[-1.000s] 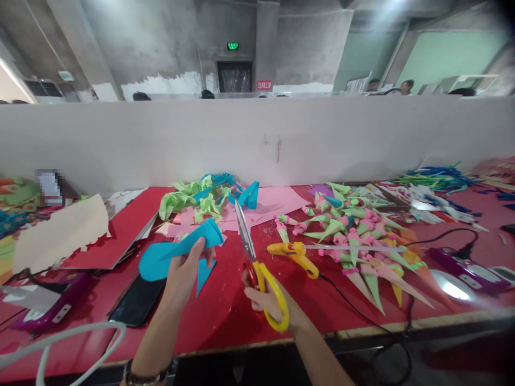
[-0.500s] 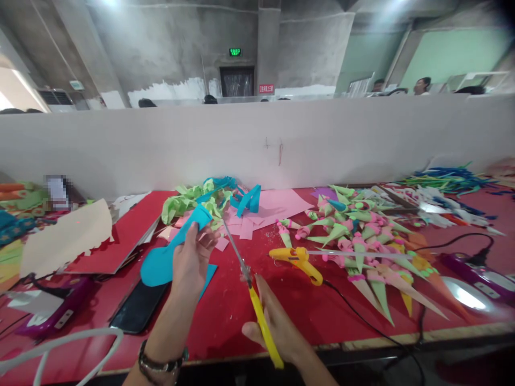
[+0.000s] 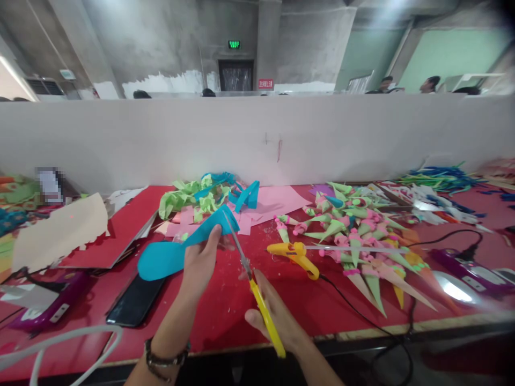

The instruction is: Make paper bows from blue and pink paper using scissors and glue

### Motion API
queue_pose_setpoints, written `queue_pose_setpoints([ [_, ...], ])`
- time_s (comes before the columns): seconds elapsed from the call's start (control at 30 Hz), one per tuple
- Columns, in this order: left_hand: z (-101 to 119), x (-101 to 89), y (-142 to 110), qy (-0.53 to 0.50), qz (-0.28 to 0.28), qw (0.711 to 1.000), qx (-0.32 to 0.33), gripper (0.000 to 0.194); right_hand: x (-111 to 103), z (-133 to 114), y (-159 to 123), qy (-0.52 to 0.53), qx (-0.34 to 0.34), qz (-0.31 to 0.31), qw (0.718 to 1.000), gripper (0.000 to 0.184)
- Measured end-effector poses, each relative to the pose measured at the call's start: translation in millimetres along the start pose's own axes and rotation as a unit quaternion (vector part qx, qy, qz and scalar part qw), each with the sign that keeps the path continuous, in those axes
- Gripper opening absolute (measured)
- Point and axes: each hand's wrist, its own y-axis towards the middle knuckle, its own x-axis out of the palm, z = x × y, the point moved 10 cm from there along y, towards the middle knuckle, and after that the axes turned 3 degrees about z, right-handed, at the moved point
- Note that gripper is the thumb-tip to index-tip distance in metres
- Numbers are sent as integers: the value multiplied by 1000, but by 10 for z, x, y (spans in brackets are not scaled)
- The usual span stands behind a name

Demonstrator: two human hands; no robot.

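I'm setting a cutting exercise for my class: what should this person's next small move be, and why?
Probably a short snip at the narrow end of the blue paper: the left hand grips the paper close to that end, and the right hand holds the scissors with their blades right there.

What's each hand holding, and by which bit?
The left hand pinches a blue craft sheet near its narrow end, thumb on top; the right hand holds scissors by the yellow handle.
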Motion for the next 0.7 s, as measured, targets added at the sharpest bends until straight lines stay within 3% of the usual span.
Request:
queue_pose_setpoints([
  [0.17,105,94,-43,81,-66,994,15,39,-31,-65,30,-39,-19,4,999,42],
  [0.3,296,99,-77,110,-78,989,59,36,-86,-70,55,-65,-31,28,997,44],
  [0.43,404,101,-93,118,-84,985,91,35,-57,-50,63,-51,-24,13,998,45],
  [0.57,360,48,-60,120,-62,987,82,35,-50,-67,53,-38,0,15,999,50],
  [0.7,234,-10,-14,89,-35,995,29,26,-47,-60,23,-14,37,14,999,54],
])
